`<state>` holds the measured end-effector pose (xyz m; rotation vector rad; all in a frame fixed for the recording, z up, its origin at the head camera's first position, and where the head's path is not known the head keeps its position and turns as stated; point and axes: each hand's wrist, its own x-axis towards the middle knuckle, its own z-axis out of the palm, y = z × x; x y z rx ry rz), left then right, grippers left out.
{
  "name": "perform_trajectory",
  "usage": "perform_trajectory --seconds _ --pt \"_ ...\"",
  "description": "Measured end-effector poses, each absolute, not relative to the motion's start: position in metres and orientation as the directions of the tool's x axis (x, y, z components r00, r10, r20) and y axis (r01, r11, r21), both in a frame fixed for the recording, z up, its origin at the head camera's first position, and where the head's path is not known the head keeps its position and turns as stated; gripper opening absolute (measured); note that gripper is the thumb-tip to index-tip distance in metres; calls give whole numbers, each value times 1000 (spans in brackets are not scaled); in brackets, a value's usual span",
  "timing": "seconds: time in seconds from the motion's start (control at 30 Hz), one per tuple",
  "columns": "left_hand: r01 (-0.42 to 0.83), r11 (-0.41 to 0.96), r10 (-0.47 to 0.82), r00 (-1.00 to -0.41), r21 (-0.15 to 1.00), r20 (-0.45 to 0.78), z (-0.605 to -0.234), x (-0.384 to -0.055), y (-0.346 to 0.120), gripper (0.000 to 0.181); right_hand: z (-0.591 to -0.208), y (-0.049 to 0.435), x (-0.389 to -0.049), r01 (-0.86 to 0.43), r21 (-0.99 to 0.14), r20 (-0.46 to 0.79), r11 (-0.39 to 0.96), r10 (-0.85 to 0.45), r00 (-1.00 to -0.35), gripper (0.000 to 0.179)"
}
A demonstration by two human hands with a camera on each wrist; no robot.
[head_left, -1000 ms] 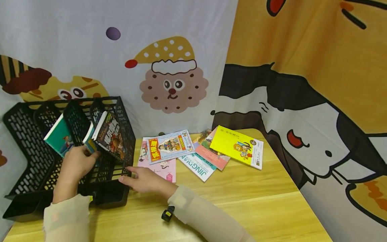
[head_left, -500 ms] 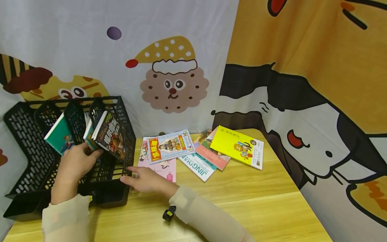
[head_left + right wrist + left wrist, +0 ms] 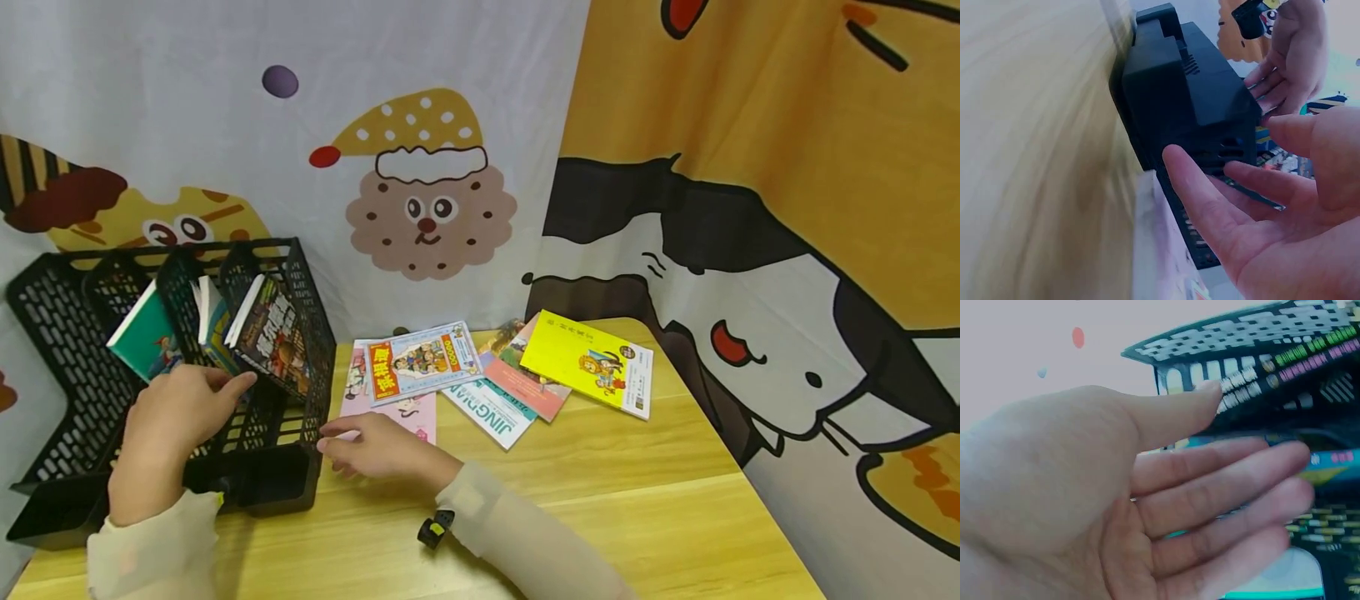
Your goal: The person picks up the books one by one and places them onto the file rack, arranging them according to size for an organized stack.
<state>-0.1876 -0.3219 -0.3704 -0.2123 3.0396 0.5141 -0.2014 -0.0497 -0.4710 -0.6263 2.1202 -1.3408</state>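
Observation:
My left hand [image 3: 176, 429] is over the front of the black file rack [image 3: 75, 358], fingers extended and holding nothing. The left wrist view shows the same palm [image 3: 1054, 500] with the thumb apart from the fingers. Just beyond it, a blue-and-yellow book [image 3: 215, 321] leans in one slot. To its right stand dark-covered comic books [image 3: 276, 337]; a green book [image 3: 150, 333] leans in a slot to the left. My right hand [image 3: 382, 446] hovers beside the rack's front right corner with loose, empty fingers. In the right wrist view, whether a fingertip touches the rack [image 3: 1160, 87] is unclear.
On the wooden table [image 3: 600, 492] lie a blue-bordered book [image 3: 423, 362] over a pink one [image 3: 416, 417], and a yellow book [image 3: 588, 362] partly covering a pink-and-teal pile [image 3: 525, 392]. A printed curtain [image 3: 450, 50] hangs behind. A black strap device [image 3: 435, 529] sits at the right cuff.
My left hand has let go of the blue-and-yellow book and drawn back toward the front left. That book now leans further left. My right hand has shifted slightly right, away from the rack's corner.

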Motion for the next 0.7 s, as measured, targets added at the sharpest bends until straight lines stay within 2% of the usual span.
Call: perform_trajectory --seconds 0.23,0.47,0.7 --pt "8 901 -55 -990 433 133 -370 -188 -289 51 -461 -26 -212 -130 -926 -143 354 -647 -749 42" --pt "104 868 -9 -974 485 226 -378 -197 -251 44 -453 13 -235 -193 -899 -81 393 -583 -808 45" --pt "110 852 -40 -961 512 273 -390 -209 -219 40 -457 57 -268 -42 -920 -129 391 -401 -907 49"
